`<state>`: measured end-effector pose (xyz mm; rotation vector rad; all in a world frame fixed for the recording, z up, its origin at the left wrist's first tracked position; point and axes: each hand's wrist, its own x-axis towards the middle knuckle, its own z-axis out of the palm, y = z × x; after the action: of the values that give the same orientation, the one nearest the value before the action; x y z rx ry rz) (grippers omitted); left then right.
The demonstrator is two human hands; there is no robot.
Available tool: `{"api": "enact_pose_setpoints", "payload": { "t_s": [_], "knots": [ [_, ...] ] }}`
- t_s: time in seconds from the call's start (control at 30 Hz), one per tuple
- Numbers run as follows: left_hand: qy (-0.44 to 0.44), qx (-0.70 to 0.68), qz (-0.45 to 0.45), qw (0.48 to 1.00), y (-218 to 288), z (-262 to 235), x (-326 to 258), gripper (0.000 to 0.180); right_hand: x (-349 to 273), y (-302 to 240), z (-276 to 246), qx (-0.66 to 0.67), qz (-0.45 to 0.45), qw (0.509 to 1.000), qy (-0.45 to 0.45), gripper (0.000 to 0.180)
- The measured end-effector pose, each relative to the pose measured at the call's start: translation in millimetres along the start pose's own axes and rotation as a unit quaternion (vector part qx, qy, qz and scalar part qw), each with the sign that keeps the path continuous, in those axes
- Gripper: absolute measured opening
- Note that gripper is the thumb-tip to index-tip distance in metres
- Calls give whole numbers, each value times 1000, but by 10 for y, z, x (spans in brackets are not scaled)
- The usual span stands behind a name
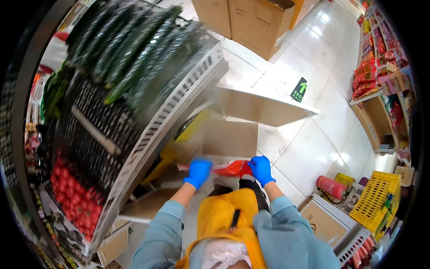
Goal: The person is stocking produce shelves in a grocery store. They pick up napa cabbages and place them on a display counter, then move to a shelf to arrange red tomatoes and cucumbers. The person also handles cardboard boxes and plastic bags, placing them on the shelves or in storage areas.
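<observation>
My left hand and my right hand both wear blue gloves and are held out in front of my yellow apron. A red, glossy piece of plastic packaging with some white on it stretches between them. My right hand is closed on its right end. My left hand, slightly blurred, is closed at the other end. Just beyond my hands is an open cardboard box, with a wide flap folded out to the right. Something yellow lies by its left side.
On the left, a rack with a pale slotted edge holds film-wrapped cucumbers, a black crate and red tomatoes. Cardboard boxes stand ahead. Snack shelves, a yellow crate and a pink cylinder are at right.
</observation>
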<state>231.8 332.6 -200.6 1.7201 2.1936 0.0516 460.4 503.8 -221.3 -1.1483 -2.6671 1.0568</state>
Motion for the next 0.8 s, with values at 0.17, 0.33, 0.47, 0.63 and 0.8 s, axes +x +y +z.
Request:
{"api": "enact_pose_setpoints", "payload": {
  "t_s": [0.17, 0.33, 0.47, 0.63, 0.8],
  "knots": [
    [-127, -20, -87, 988, -1118, 2012, 636, 16, 487, 1460, 1791, 218, 143, 965, 33, 50],
    [-106, 47, -164, 980, -2135, 3206, 370, 17, 895, 3063, 3133, 63, 461, 885, -35, 87],
    [-283, 130, -245, 918, -2645, 3511, 95, 29, 1210, 3647, 3990, 80, 528, 843, 59, 122],
    [-125, 95, -280, 947, -2236, 3249, 224, 64, 1392, 3276, 4298, 191, 492, 842, 110, 50],
    [-200, -144, -85, 965, -368, 2323, 636, 70, 889, 1306, 2738, 608, 177, 767, 104, 36]
  ]
}}
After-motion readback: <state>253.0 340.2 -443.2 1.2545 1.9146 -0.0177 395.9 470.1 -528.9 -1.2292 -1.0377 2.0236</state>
